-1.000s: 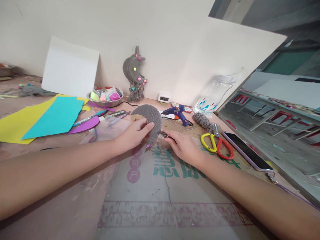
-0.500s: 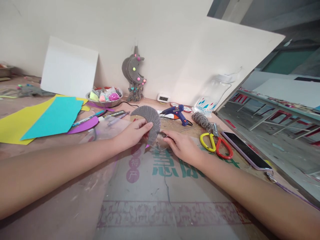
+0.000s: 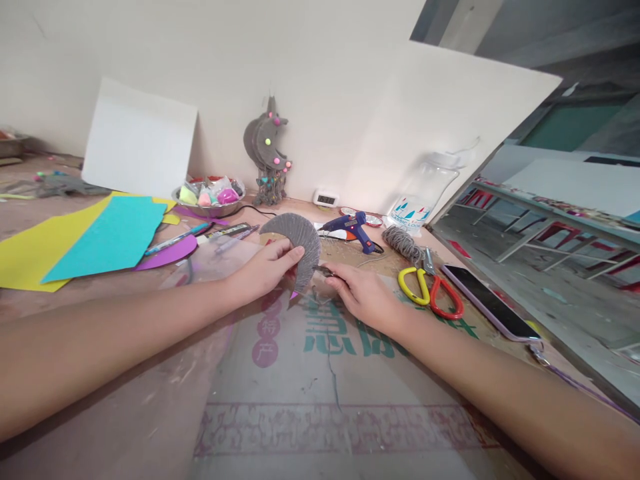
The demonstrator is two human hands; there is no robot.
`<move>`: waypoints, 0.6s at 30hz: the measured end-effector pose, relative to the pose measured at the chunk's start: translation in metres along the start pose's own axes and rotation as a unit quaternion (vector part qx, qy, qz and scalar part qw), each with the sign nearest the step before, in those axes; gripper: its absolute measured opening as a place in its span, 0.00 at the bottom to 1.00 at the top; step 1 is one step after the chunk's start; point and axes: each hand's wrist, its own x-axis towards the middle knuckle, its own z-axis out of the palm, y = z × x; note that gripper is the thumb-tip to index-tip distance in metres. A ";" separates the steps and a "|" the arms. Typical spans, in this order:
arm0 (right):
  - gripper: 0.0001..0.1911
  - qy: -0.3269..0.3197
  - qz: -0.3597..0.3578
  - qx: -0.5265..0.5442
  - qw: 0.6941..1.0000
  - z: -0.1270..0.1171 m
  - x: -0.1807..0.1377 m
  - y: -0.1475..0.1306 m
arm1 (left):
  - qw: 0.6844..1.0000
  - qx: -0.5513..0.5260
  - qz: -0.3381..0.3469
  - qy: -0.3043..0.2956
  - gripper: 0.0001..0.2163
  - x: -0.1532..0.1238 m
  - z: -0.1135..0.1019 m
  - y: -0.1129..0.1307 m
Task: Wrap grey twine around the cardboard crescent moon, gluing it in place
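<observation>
1. Over a cloudy plastic sheet (image 3: 285,393), a gray moon shape (image 3: 310,250) is being pinched by the left hand (image 3: 265,270), with thumb and fingers clamped on it.
2. A small dark tool (image 3: 326,271) is being gripped in the closed right hand (image 3: 365,293); its tip is being pointed at the moon shape's right edge, but touching cannot be told.
3. Since half a second ago, nearly the same pose is being kept by both hands; only the whole view is being shifted slightly.
4. On the sheet, "特产" is being shown in purple circles, and big green characters are being partly covered by the right arm.
5. "ASSIC LOOK" is being shown on a clear jar (image 3: 417,200).
6. The sheet is being held up by a pinkish, messy table (image 3: 25,217); behind, a white wall (image 3: 350,87) is being seen, and red stools (image 3: 557,232) at right.
</observation>
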 end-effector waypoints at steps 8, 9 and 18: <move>0.18 0.002 0.001 0.007 1.000 0.000 0.001 -0.001 | 0.999 0.039 0.025 0.005 0.14 0.003 -0.001 -0.002; 0.18 0.010 0.002 0.011 1.000 0.000 0.001 -0.001 | 0.999 0.039 0.024 0.005 0.14 0.002 -0.001 -0.002; 0.17 0.030 0.009 -0.002 1.000 0.000 0.000 0.000 | 0.994 0.092 0.048 0.028 0.15 0.001 -0.002 0.002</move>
